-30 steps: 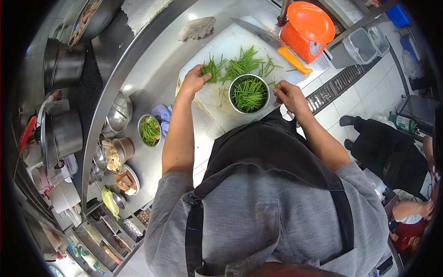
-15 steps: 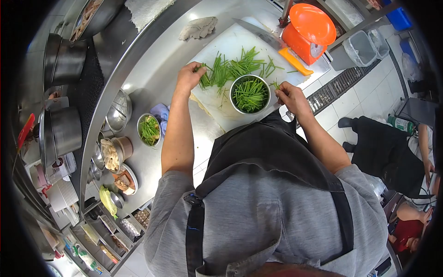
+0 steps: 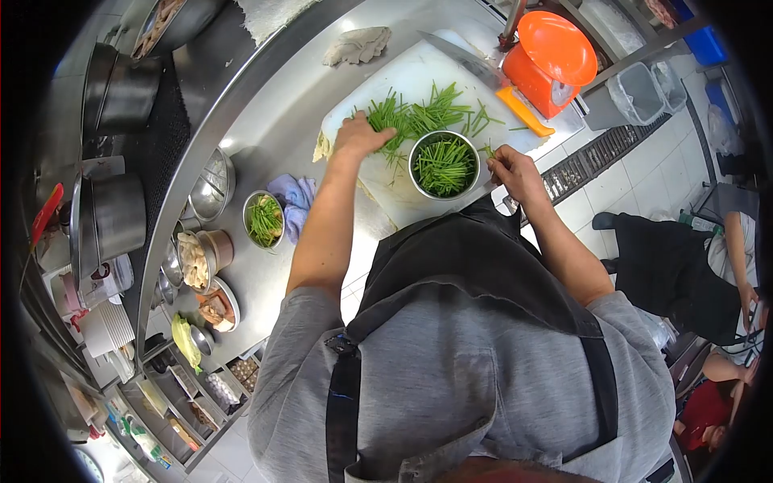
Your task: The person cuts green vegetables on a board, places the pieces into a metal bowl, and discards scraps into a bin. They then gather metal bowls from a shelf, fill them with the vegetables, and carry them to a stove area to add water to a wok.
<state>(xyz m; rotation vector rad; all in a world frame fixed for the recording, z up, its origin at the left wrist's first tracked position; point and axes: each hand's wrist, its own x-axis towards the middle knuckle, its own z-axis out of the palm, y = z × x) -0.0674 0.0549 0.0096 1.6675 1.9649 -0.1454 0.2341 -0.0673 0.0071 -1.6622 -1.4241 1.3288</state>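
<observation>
My left hand (image 3: 360, 137) rests on the left end of the cut green chives (image 3: 439, 110), thumb and fingers spread apart. They lie in a loose pile on a white cutting board (image 3: 382, 183). A round metal bowl (image 3: 415, 179) filled with cut chives stands at the board's near edge. Just right of its rim, my right hand (image 3: 517, 172) is closed in a pinch on a small bit of chive (image 3: 488, 150). At the far right of the board lies a knife (image 3: 463, 61) with a yellow-orange handle (image 3: 523, 113).
An orange scale (image 3: 555, 52) stands behind the knife handle. A grey cloth (image 3: 358, 46) lies behind the board. Left of my arm are a blue cloth (image 3: 295, 205), a smaller bowl of greens (image 3: 264, 220) and several food containers. Another person in a black apron (image 3: 672, 262) is at the right.
My left hand has moved right onto the chives, and its thumb has spread out. My right hand stays beside the bowl, still pinching. The whole view has shifted slightly.
</observation>
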